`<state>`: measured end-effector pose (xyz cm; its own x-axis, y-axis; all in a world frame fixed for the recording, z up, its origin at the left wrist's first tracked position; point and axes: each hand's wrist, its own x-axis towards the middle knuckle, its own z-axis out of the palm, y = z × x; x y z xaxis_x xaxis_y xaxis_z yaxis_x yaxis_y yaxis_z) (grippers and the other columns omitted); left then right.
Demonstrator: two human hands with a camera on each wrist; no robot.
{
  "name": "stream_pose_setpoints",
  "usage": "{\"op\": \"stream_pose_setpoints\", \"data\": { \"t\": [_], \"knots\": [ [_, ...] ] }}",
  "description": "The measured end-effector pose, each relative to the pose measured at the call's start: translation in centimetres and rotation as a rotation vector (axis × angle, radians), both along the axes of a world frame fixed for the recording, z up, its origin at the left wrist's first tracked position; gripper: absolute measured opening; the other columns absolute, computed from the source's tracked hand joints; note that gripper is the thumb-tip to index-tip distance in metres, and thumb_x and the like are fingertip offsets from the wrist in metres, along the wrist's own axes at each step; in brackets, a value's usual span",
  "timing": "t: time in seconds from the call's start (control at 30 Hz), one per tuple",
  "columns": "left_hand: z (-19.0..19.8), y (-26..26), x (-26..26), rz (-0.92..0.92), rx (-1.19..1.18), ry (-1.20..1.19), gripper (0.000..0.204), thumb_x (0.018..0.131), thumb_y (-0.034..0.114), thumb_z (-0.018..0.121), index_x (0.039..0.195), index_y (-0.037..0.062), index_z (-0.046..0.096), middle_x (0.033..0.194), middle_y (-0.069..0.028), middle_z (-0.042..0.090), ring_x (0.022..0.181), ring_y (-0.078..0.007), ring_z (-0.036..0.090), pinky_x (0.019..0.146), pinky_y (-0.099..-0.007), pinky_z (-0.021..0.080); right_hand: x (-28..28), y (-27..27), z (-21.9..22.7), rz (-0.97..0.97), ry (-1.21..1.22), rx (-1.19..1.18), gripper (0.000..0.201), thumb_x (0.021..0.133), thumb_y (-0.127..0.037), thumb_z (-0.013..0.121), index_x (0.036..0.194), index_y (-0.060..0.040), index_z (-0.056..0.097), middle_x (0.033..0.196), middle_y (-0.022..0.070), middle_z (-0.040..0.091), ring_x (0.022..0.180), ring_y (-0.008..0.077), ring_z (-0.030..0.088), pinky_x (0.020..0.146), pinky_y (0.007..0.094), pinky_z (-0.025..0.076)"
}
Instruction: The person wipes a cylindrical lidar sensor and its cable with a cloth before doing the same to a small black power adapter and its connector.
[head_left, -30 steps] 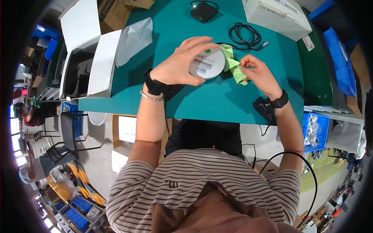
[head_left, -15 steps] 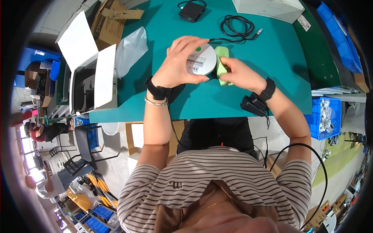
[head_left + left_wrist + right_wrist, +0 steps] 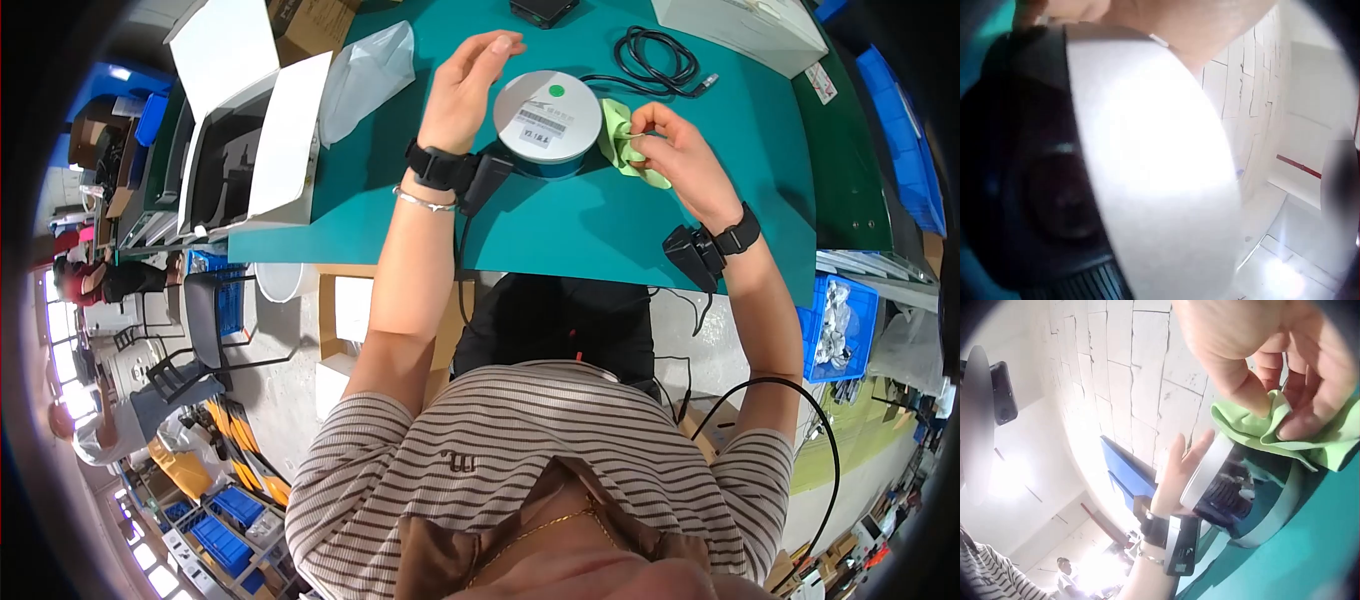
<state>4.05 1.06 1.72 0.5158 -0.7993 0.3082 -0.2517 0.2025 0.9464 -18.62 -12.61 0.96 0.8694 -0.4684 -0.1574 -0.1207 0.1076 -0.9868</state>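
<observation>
A round device with a white labelled top (image 3: 547,117) and a green dot stands on the teal table. Its side, in the right wrist view, shows a dark glossy band (image 3: 1229,490) between pale rims. My left hand (image 3: 470,88) is just left of the device in the head view, its fingers relaxed and holding nothing; a small gap shows between them. My right hand (image 3: 680,155) pinches a crumpled green cloth (image 3: 622,145) at the device's right side. The right wrist view shows the cloth (image 3: 1260,431) between thumb and fingers, over the device's edge.
A coiled black cable (image 3: 655,62) lies behind the device, near a black box (image 3: 543,10). On the left are an opened white box (image 3: 285,140) and a plastic bag (image 3: 368,75). A closed white carton (image 3: 750,30) stands at the back right.
My left hand has let go of the device and moved off to its left. My right hand has drawn back a little to the right with the cloth.
</observation>
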Motion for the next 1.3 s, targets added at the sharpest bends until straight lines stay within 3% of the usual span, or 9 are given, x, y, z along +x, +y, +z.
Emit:
{"op": "stream_pose_setpoints", "data": {
  "t": [0.2, 0.47, 0.53, 0.63, 0.77, 0.93, 1.07, 1.13, 1.3],
  "knots": [
    [0.2, 0.1, -1.1, -0.149, 0.052, -0.034, 0.034, 0.096, 0.029, 0.055, 0.119, 0.0044, 0.059, 0.114, -0.0077, 0.062, 0.109, -0.016, 0.055, 0.094, -0.0291, 0.042, 2.1, 2.4, -0.5, 0.069, -0.01, -0.064, 0.03, 0.086, -0.008, 0.057, 0.114, -0.0007, 0.054, 0.101, 0.0036, 0.058, 0.087, 0.0105, 0.056, 0.077, 0.0246, 0.047],
    [0.5, 0.4, -1.7, -0.241, 0.167, -0.084, 0.051, 0.085, 0.038, 0.069, 0.125, 0.008, 0.057, 0.119, -0.0094, 0.059, 0.109, -0.0184, 0.055, 0.093, -0.0316, 0.045, 1.4, 3.6, -2.3, 0.042, 0.026, -0.312, 0.019, 0.084, -0.008, 0.063, 0.097, -0.0001, 0.053, 0.09, 0.0025, 0.057, 0.078, 0.0095, 0.056, 0.071, 0.0257, 0.047],
    [0.2, 0.7, -1.8, -0.138, 0.153, -0.475, 0.062, 0.075, 0.042, 0.077, 0.126, 0.0123, 0.057, 0.128, -0.0112, 0.053, 0.118, -0.0238, 0.05, 0.097, -0.0352, 0.043, 1.6, 4.2, -1.7, -0.013, -0.005, -0.233, 0.018, 0.084, -0.007, 0.063, 0.097, -0.0001, 0.052, 0.09, 0.0026, 0.057, 0.077, 0.0094, 0.056, 0.07, 0.0257, 0.047],
    [0.0, 1.1, -1.8, -0.111, 0.115, -0.764, 0.073, 0.065, 0.043, 0.082, 0.127, 0.0165, 0.056, 0.133, -0.0108, 0.049, 0.126, -0.0292, 0.043, 0.103, -0.0403, 0.037, 1.9, 4.2, -1.6, -0.082, -0.045, -0.156, 0.017, 0.083, -0.006, 0.061, 0.097, 0.0, 0.053, 0.09, 0.0026, 0.057, 0.076, 0.0094, 0.056, 0.07, 0.0254, 0.047],
    [0.4, 1.8, -2.0, -0.153, 0.152, -0.873, 0.076, 0.062, 0.042, 0.083, 0.129, 0.0174, 0.056, 0.133, -0.0097, 0.05, 0.13, -0.031, 0.037, 0.105, -0.0453, 0.033, 2.3, 3.0, -2.0, -0.062, -0.033, -0.149, 0.018, 0.082, -0.003, 0.058, 0.099, -0.0001, 0.054, 0.091, 0.0026, 0.057, 0.076, 0.01, 0.056, 0.069, 0.0248, 0.047],
    [1.2, 1.5, -2.8, -0.051, 0.183, -1.06, 0.077, 0.062, 0.041, 0.082, 0.129, 0.0153, 0.055, 0.129, -0.0111, 0.053, 0.119, -0.0328, 0.049, 0.101, -0.0444, 0.037, 2.9, 0.7, -2.6, -0.078, -0.001, -0.263, 0.022, 0.081, -0.004, 0.056, 0.103, -0.0031, 0.055, 0.093, 0.0018, 0.058, 0.076, 0.0104, 0.055, 0.07, 0.0252, 0.046],
    [2.1, -0.1, -1.8, -0.027, 0.226, -1.049, 0.075, 0.068, 0.061, 0.07, 0.122, 0.009, 0.062, 0.116, -0.0146, 0.062, 0.109, -0.031, 0.057, 0.094, -0.0378, 0.039, 2.5, 0.0, -3.4, -0.083, -0.083, -0.216, 0.024, 0.081, -0.003, 0.056, 0.105, -0.003, 0.057, 0.096, 0.0012, 0.058, 0.078, 0.0096, 0.056, 0.069, 0.0245, 0.047],
    [5.8, -0.9, -1.2, -0.217, 0.379, -0.81, 0.078, 0.076, 0.053, 0.069, 0.124, -0.0069, 0.055, 0.115, -0.0249, 0.063, 0.107, -0.034, 0.062, 0.092, -0.0355, 0.047, 2.3, 0.0, -3.4, -0.16, -0.119, -0.075, 0.023, 0.083, -0.002, 0.055, 0.105, -0.0026, 0.058, 0.095, 0.0004, 0.058, 0.08, 0.0084, 0.056, 0.072, 0.0228, 0.047],
    [5.0, -2.0, 1.2, -0.325, 0.416, -0.397, 0.074, 0.079, 0.049, 0.067, 0.125, -0.008, 0.054, 0.119, -0.0218, 0.061, 0.108, -0.027, 0.06, 0.092, -0.0323, 0.045, 1.6, -0.4, -3.2, -0.238, -0.144, -0.128, 0.02, 0.084, -0.002, 0.056, 0.104, -0.001, 0.06, 0.096, 0.0011, 0.06, 0.083, 0.0071, 0.057, 0.075, 0.0211, 0.046]
  ]
}}
